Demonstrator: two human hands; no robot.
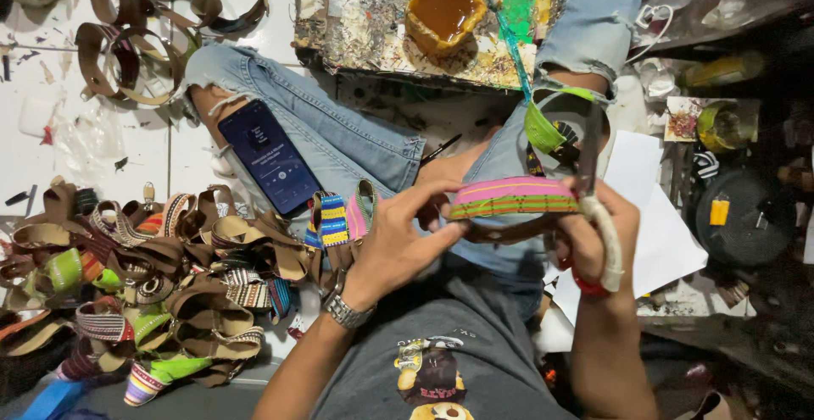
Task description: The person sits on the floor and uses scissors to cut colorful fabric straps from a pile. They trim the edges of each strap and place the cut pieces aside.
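Note:
My left hand pinches the left end of a woven strap, pink with green and orange stripes, held level above my lap. A metal watch sits on that wrist. My right hand steadies the strap's right end and grips scissors with pale wrapped handles, their blades pointing up past a green strap loop. I sit cross-legged in torn blue jeans.
A phone with a lit screen lies on my left thigh. A big heap of brown and coloured strap loops fills the floor at left. Ahead lies a paint-spattered board with a tub of amber glue. White paper and clutter sit at right.

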